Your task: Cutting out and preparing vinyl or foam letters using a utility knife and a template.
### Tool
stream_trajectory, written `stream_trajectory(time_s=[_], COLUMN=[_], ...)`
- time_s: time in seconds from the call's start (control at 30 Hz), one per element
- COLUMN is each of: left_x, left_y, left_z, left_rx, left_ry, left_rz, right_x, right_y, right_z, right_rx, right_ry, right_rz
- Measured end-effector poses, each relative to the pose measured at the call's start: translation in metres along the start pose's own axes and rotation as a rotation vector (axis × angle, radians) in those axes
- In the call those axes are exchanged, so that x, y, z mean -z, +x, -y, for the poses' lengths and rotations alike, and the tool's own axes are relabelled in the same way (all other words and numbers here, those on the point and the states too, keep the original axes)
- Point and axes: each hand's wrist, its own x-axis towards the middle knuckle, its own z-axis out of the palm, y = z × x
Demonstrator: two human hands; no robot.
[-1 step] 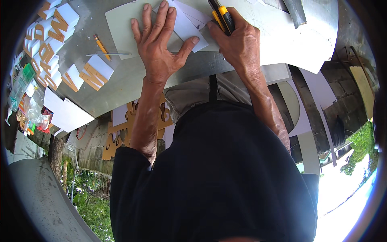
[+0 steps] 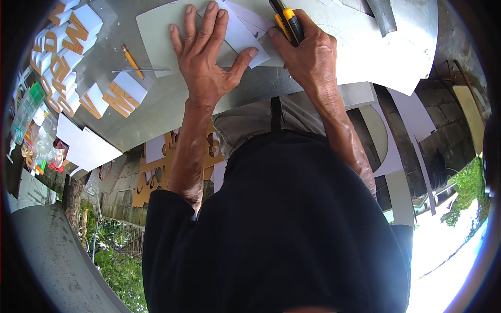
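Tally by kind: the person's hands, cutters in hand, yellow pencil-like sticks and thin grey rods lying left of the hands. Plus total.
Left hand and right hand: 2
Yellow-and-black cutter, in the right hand: 1
Yellow pencil-like stick: 1
Thin grey rod: 1
Total: 5

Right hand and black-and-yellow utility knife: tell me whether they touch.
Touching. The head view shows the right hand closed around the black-and-yellow utility knife, thumb along one side.
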Motion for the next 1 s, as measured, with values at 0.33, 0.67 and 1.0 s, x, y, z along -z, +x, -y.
stream_trajectory(time_s=[0.33, 0.67, 1.0], left_x=[0.0, 0.0, 0.014], left_y=[0.0, 0.0, 0.013], left_z=[0.001, 0.0, -0.027], left_rx=[0.007, -0.001, 0.077], left_ry=[-0.002, -0.026, 0.152], left_rz=[0.002, 0.01, 0.126], right_x=[-0.001, -0.001, 0.011], right_y=[0.0, 0.0, -0.014], right_z=[-0.002, -0.003, 0.009], right_rx=[-0.001, -0.012, 0.113], right_ry=[0.004, 0.002, -0.029], right_rz=[0.009, 0.015, 0.036])
